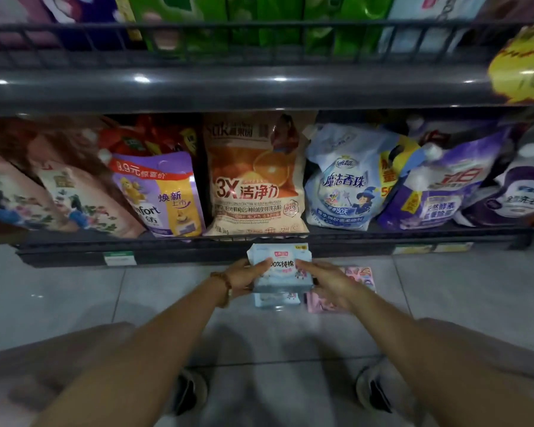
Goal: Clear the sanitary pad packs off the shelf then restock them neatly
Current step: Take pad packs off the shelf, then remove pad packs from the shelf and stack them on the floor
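Two hands hold one light-blue sanitary pad pack (280, 266) just in front of the bottom shelf rail (167, 245), above the tiled floor (463, 291). The left hand (247, 277), with a bead bracelet (226, 287) at the wrist, pinches the pack's left edge, thumb on its face, the other fingers hidden behind. The right hand (330, 285) pinches the right edge likewise. A second blue pack (276, 299) lies on the floor directly beneath; pink packs (359, 274) lie just beside it. An orange washing-powder bag (255, 180) stands on the shelf among detergent pouches.
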`<state>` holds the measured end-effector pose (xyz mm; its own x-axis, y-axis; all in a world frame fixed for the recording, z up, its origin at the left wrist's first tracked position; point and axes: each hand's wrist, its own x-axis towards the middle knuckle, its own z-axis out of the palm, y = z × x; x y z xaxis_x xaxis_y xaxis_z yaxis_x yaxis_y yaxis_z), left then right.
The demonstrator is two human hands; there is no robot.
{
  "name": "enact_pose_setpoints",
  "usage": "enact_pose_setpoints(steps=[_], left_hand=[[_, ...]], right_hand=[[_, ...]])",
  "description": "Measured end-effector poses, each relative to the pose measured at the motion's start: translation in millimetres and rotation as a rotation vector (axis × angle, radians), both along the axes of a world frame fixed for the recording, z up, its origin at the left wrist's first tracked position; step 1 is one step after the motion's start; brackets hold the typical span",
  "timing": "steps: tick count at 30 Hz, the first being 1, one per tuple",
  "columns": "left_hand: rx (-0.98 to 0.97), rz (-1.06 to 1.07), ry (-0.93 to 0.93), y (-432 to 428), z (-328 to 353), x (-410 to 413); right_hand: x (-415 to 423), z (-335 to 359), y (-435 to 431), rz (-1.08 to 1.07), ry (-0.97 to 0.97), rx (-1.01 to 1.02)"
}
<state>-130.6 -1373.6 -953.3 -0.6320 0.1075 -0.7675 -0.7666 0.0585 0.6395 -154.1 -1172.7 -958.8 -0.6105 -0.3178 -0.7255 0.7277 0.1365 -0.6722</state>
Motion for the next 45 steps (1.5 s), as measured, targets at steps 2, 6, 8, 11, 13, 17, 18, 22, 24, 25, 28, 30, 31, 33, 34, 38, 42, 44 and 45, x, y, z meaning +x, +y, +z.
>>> enact_pose_setpoints(steps=[2, 6, 8, 11, 13, 17, 18, 22, 24, 25, 28, 30, 31, 33, 34, 38, 42, 44, 45], left_hand=[[-0.021, -0.005, -0.043, -1, -22, -1], [-0.112, -0.018, -0.107, 1, -60, -4], [-0.114, 0.011, -0.123, 3, -75, -4], [-0.135, 0.03, -0.111, 2, -93, -3], [-0.146, 0.056, -0.112, -3, -113, -2], [-0.163, 0.043, -0.133, 2, -103, -3], [-0.175, 0.031, -0.134, 4, -101, -4], [-0.241, -0.011, -0.056, -3, -92, -7], [-0.334, -0.055, -0.032, -8, -72, -8], [-0.366, -0.076, -0.006, -9, -61, -9], [-0.441, -0.173, 0.094, -12, -23, -15], [-0.478, -0.26, 0.208, -10, 8, -21], [-0.479, -0.301, 0.258, -7, 29, -24], [-0.491, -0.353, 0.395, 2, 78, -29], [-0.495, -0.355, 0.47, 5, 102, -32], [-0.522, -0.421, 0.79, 26, 199, -45], [-0.543, -0.399, 1.104, 47, 283, -63], [-0.57, -0.392, 1.215, 59, 317, -75], [-0.584, -0.385, 1.258, 66, 333, -81]], right_hand=[[-1, -18, -3, 0.008, -0.037, 0.044], [-2, -62, -3, 0.108, -0.021, 0.129], [-3, -63, -9, 0.164, -0.029, 0.188], [-5, -80, -12, 0.131, -0.02, 0.254], [-5, -92, -12, 0.124, -0.01, 0.256], [-6, -97, -13, 0.09, -0.003, 0.258], [-6, -94, -14, 0.082, 0.008, 0.253], [-7, -78, -8, 0.059, 0.023, 0.244], [-9, -57, 0, 0.075, 0.062, 0.257], [-11, -42, 4, 0.088, 0.095, 0.274], [-15, 2, 19, 0.107, 0.214, 0.31], [-22, 36, 30, 0.115, 0.31, 0.306], [-25, 55, 34, 0.126, 0.363, 0.316], [-35, 98, 42, 0.164, 0.498, 0.35], [-40, 120, 47, 0.18, 0.574, 0.363], [-53, 218, 67, 0.237, 0.887, 0.417], [-56, 309, 85, 0.203, 1.106, 0.407], [-58, 344, 94, 0.172, 1.25, 0.435], [-60, 357, 97, 0.165, 1.321, 0.463]])
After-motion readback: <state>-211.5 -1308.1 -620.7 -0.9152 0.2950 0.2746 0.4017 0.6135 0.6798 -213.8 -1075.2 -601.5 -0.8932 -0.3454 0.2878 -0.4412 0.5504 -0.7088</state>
